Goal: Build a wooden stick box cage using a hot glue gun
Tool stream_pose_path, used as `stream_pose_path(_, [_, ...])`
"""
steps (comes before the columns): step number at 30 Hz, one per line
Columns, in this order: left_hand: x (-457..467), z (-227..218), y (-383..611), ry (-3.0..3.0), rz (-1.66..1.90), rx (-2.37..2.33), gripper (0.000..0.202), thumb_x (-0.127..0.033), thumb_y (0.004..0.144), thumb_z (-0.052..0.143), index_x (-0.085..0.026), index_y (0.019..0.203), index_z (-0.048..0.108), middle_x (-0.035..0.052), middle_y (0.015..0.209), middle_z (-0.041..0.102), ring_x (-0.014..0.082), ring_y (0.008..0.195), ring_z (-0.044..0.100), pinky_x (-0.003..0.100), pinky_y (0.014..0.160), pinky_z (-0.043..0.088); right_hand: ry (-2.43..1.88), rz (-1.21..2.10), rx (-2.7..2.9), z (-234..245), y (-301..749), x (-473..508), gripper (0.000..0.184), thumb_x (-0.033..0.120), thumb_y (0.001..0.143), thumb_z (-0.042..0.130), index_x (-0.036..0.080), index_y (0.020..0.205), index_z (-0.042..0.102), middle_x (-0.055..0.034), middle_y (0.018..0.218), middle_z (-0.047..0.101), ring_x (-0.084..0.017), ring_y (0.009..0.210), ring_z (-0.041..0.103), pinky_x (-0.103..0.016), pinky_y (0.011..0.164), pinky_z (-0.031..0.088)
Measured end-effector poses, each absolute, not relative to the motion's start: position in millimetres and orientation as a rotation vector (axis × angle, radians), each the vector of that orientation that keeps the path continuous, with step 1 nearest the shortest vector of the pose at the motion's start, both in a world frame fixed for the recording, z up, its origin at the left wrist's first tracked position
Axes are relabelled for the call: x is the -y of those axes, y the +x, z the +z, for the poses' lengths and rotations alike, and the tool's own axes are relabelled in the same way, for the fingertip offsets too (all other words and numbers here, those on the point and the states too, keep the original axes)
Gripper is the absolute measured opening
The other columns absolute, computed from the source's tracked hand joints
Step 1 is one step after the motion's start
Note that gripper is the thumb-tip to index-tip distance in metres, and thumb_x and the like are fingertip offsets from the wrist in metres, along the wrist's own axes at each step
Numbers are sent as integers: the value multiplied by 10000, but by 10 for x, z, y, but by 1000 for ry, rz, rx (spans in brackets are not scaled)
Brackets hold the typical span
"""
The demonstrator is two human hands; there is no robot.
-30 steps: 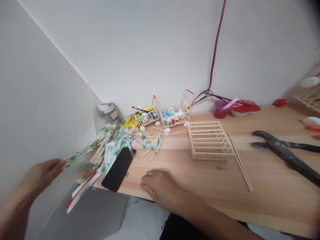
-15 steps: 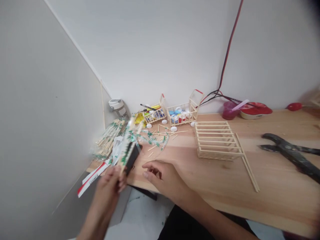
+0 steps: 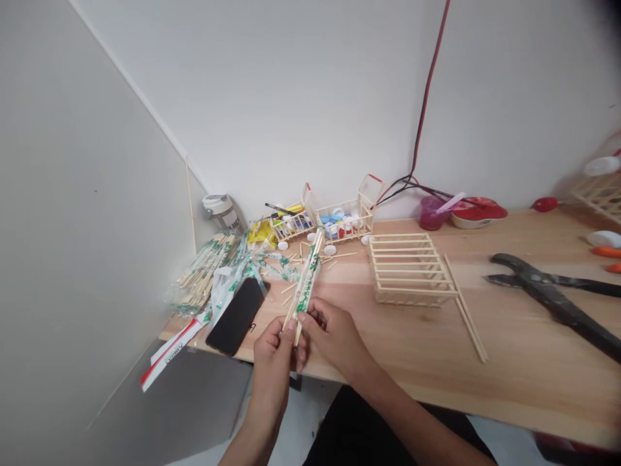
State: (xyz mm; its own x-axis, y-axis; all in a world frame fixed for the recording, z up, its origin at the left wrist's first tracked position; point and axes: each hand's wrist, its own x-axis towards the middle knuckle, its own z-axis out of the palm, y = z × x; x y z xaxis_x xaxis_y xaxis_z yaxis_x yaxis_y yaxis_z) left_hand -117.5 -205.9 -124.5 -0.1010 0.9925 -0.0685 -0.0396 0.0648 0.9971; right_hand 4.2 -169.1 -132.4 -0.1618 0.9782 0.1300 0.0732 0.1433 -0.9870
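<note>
Thin wooden chopsticks (image 3: 309, 272), some in clear wrappers with green print, stand tilted between my hands above the table's front edge. My left hand (image 3: 274, 346) is closed around their lower ends. My right hand (image 3: 334, 333) pinches the lower part of a green-printed wrapper from the other side. To the right lies an open frame of glued sticks (image 3: 414, 272), with two loose sticks (image 3: 468, 310) beside it. A dark phone (image 3: 237, 317) rests left of my hands.
A pile of wrapped chopsticks (image 3: 206, 272) lies at the left. Two small stick-built carts (image 3: 347, 223) on white wheels stand by the wall. Large black pliers (image 3: 548, 291) lie at the right, a purple cup (image 3: 431, 213) and red dish (image 3: 478, 213) at the back.
My left hand has carried the chopsticks rightward, away from the pile and phone. My right hand has closed on the wrapper. The view has shifted slightly to the right.
</note>
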Motion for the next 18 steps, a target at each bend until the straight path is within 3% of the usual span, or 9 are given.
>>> stream_pose_path(6, [1827,-1217,-1360,1001,1416,-1385,412,-554,815,663,-177,829,499,-54,505,557,64,368,416,167,409,309,-1102,1181,1426,-1312,202,1733,256,377,942,457,218,745,490,24,648,582,-137,624,552,-267,656,415])
stream_pose_path(8, [1745,-1177,-1474,1063,1271,-1434,454,-616,808,615,-181,879,506,-53,465,538,88,329,398,186,387,286,-1067,1232,1449,-1287,281,1813,277,385,973,423,218,763,492,27,642,596,-134,616,574,-264,664,434])
stream_pose_path(10, [1700,-1109,-1591,1226,1063,-1572,550,-662,835,526,-163,1066,544,-39,467,547,131,331,428,212,394,291,-1046,1287,1456,-1270,360,1924,294,397,993,417,219,767,481,36,637,582,-122,605,556,-248,638,425])
stream_pose_path(12, [1700,-1015,-1682,1478,928,-1872,630,-626,867,502,-158,1289,523,-8,527,588,188,434,538,249,476,362,-1031,1347,1428,-1276,431,2054,317,415,1005,416,219,761,465,47,628,542,-109,579,498,-237,588,389])
stream_pose_path(14, [1728,-911,-1706,1686,885,-2150,630,-565,889,519,-184,1390,501,26,630,634,237,614,626,303,615,426,-996,1389,1386,-1306,487,2190,350,445,1018,391,219,758,451,51,624,505,-102,561,446,-237,558,356])
stream_pose_path(16, [1758,-820,-1634,1783,974,-2113,585,-549,927,487,-216,1407,502,36,721,659,243,724,638,338,723,444,-965,1388,1376,-1347,518,2321,390,477,1027,362,218,746,440,49,614,480,-101,558,423,-240,557,345])
stream_pose_path(18, [1768,-751,-1464,1717,1176,-1785,557,-564,946,471,-223,1385,513,44,828,678,214,784,637,333,782,458,-968,1371,1395,-1387,520,2437,410,494,1032,342,213,755,454,46,606,471,-102,566,424,-243,575,350])
